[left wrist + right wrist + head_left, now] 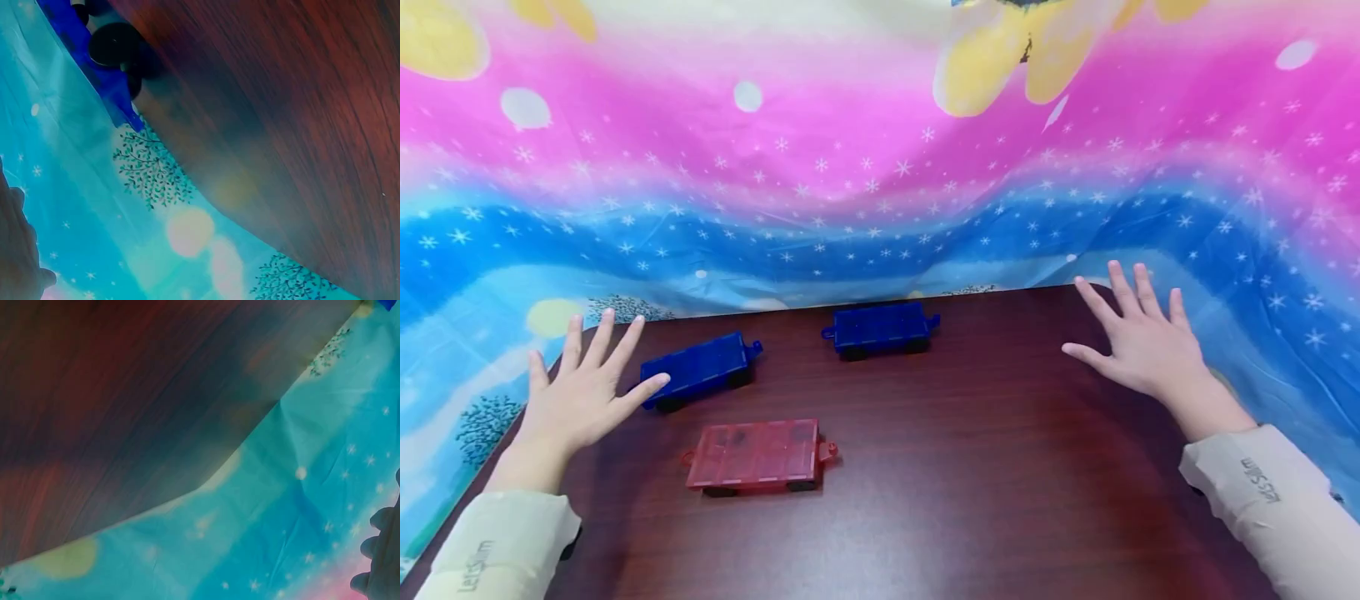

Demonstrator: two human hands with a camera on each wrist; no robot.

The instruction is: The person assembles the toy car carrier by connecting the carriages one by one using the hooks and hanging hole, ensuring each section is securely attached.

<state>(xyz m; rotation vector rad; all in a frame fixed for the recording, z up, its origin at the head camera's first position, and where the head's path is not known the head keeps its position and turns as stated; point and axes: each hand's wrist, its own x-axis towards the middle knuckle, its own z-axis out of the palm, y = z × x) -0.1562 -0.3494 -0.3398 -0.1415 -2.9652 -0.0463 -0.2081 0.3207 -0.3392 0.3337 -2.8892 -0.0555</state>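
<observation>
My left hand (576, 404) is spread wide at the left of the head view, its thumb overlapping the near end of a blue toy wagon (700, 367). Another blue toy wagon (880, 327) stands near the back edge of the table. In front of these two is a red see-through toy wagon (756, 454) with black wheels and small hitches at its ends. Over at the right, my right hand (1142, 346) has its fingers apart and holds nothing. The left wrist view shows a blue wagon (94, 62) from the side, with part of the left hand (19, 244) at the edge.
A dark red-brown wooden table (955, 450) lies under the wagons. Around its back and sides hangs a pink and blue cloth (850, 192) printed with snowflakes. The table's rounded corner (200, 487) shows in the right wrist view.
</observation>
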